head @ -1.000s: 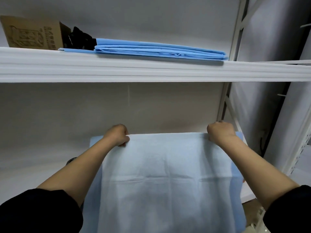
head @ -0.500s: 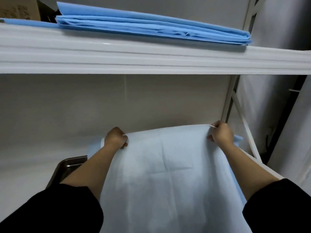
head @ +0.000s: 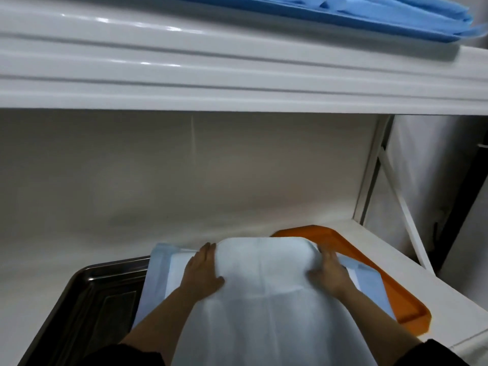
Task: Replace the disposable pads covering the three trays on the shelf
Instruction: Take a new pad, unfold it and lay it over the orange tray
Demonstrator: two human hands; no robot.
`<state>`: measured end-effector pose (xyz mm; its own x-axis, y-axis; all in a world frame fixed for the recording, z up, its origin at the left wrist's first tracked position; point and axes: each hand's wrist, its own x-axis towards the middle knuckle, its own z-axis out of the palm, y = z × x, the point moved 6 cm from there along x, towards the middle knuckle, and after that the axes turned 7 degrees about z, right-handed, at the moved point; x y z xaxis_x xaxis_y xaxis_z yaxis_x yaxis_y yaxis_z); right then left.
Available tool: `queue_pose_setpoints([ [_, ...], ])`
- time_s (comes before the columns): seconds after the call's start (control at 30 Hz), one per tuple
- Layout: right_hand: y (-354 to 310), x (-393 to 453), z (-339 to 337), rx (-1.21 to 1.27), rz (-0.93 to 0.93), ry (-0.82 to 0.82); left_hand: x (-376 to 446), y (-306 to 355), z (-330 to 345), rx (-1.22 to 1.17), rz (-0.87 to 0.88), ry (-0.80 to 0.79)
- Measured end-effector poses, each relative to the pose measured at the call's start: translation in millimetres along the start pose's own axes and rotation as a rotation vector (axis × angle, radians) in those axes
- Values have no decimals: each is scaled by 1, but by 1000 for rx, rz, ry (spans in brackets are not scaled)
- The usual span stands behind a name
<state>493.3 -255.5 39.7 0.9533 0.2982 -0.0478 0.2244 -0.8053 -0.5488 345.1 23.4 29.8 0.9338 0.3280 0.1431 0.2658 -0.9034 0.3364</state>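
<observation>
On lower shelf (head: 412, 281): black tray (head: 87, 307) left, orange tray (head: 390, 286) right, spare pads (head: 369, 11) above | left hand (head: 202, 273), right hand (head: 330, 273) flat, fingers straight, pressing pale pad (head: 264, 286) between trays

A soft, pale white pad (head: 264, 299) bulges up in the middle, at about 6 o'clock. The left hand (head: 202, 273) lies flat on its 9 o'clock side, and the right hand (head: 328, 272) lies flat on its 3 o'clock side. Under it is a light blue pad (head: 161, 273). A shiny black metal tray (head: 87, 299) sits at 8 o'clock. An orange plastic tray (head: 396, 294) sits at 4 o'clock. Folded blue sheets (head: 369, 14) lie on the white upper shelf (head: 211, 62) at 1 o'clock.
</observation>
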Motion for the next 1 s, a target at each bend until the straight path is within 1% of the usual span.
queue_pose_setpoints([
  [0.07, -7, -2, 3, -45, -38, -35, 4, 2, 4, 109, 17, 4],
  [0.13, -14, 0, 4, -121, -66, -22, 10, 8, -3, 205, 30, 49],
  [0.23, -24, -1, 7, -307, -131, 65, 15, 18, -14, 332, 65, 183],
  [0.3, -26, 1, 7, -423, -156, 111, 21, 19, -16, 323, 53, 208],
  [0.37, -24, 2, 10, -542, -166, 128, 23, 18, -16, 346, 43, 192],
  [0.4, -20, 4, 14, -584, -160, 132, 26, 19, -13, 430, 55, 173],
  [0.43, -16, 5, 18, -622, -146, 133, 27, 21, -8, 490, 48, 86],
  [0.47, -12, 5, 22, -648, -127, 136, 28, 20, -4, 519, 40, 4],
  [0.53, -4, 7, 30, -650, -97, 98, 28, 19, 4, 549, 39, -65],
  [0.63, 11, 9, 41, -509, -19, -46, 23, 10, 16, 507, 6, -154],
  [0.73, 18, 8, 44, -321, 23, -25, 20, 7, 23, 486, -1, -178],
  [0.77, 18, 6, 44, -303, 14, 0, 17, 7, 26, 472, -3, -207],
  [0.83, 19, 4, 44, -367, -18, 22, 11, 6, 35, 456, 1, -309],
  [0.9, 20, -1, 48, -402, -26, -7, 0, 7, 43, 453, 17, -403],
  [1.0, 14, -14, 55, -406, -46, -76, -16, 7, 53, 417, 18, -494],
])
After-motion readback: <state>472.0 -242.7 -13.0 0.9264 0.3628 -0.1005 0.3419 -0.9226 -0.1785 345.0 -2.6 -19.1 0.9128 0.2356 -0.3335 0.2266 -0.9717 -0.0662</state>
